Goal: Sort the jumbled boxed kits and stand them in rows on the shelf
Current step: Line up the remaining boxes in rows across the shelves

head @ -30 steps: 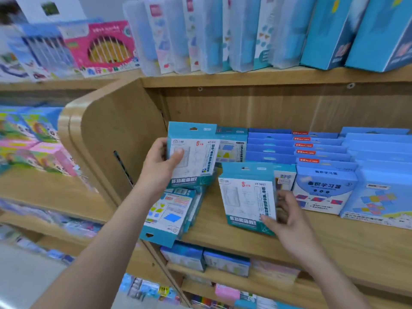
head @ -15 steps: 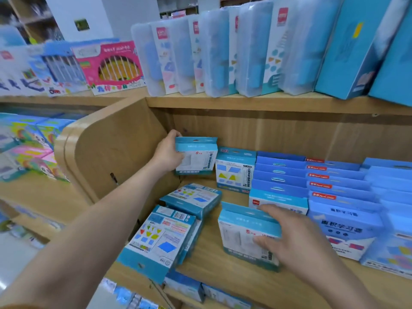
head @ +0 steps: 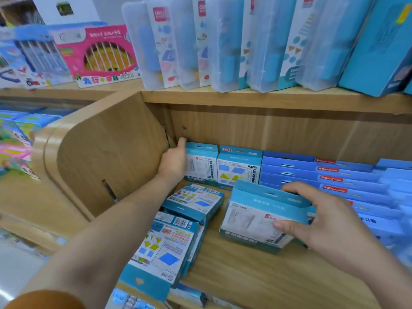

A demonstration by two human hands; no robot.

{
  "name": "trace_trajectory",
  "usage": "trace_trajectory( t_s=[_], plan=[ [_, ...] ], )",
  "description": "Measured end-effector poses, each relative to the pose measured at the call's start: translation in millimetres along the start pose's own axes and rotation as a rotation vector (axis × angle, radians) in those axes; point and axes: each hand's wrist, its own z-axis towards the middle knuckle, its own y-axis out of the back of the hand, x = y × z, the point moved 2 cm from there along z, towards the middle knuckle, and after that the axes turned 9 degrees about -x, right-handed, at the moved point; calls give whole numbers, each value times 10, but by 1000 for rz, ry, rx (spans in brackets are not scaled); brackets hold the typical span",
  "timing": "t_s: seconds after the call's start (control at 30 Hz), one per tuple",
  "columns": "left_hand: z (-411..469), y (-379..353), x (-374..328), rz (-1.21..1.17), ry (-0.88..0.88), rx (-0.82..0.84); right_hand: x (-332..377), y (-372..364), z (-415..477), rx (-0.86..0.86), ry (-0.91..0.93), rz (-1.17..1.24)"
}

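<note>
My left hand [head: 175,162] grips a teal-and-white boxed kit [head: 202,165] that stands upright at the back left corner of the wooden shelf [head: 256,277]. Right beside it stands a kit with coloured shapes [head: 238,169]. My right hand [head: 323,216] holds a second teal-and-white kit [head: 258,217], tilted on its lower edge in the middle of the shelf. Two shape kits lie flat at the shelf's left front: one [head: 195,201] behind, one [head: 162,248] hanging over the edge.
Rows of blue boxes [head: 334,175] fill the right of the shelf. A curved wooden side panel [head: 107,157] bounds the left. Clear plastic cases [head: 223,41] and a pink box [head: 100,54] stand on the shelf above. More goods sit on shelves to the left and below.
My left hand carried its kit from the front to the back left corner and stood it there. My right hand shifted its kit slightly and now grips its right end.
</note>
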Motion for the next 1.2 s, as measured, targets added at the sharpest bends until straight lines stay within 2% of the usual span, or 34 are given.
trace_trajectory(
  t_s=[0.33,0.43,0.53,0.6,0.67,0.73,0.8,0.9,1.07,1.2],
  plan=[
    [-41,56,-57,250,-92,60,90,-91,155,-136,-74,112],
    [-45,134,-73,216,-47,66,115,-110,217,-172,-79,141],
    [-124,310,-85,86,-19,133,132,-110,296,-203,-63,197],
    [-296,468,-94,-31,-67,218,141,-100,364,-242,-52,248],
    [-607,594,-105,-88,-154,401,160,-95,433,-282,-38,291],
    [-956,653,-140,-3,-234,599,190,-102,504,-317,-33,322],
    [-1188,580,-155,142,-276,682,222,-130,567,-334,-42,360],
    [-1293,399,-191,267,-292,572,245,-178,627,-335,-57,435],
    [-1195,421,-221,268,-374,347,192,-206,675,-335,-73,479],
    [-1028,549,-167,143,-585,14,142,-216,781,-297,-95,560]
  ],
)
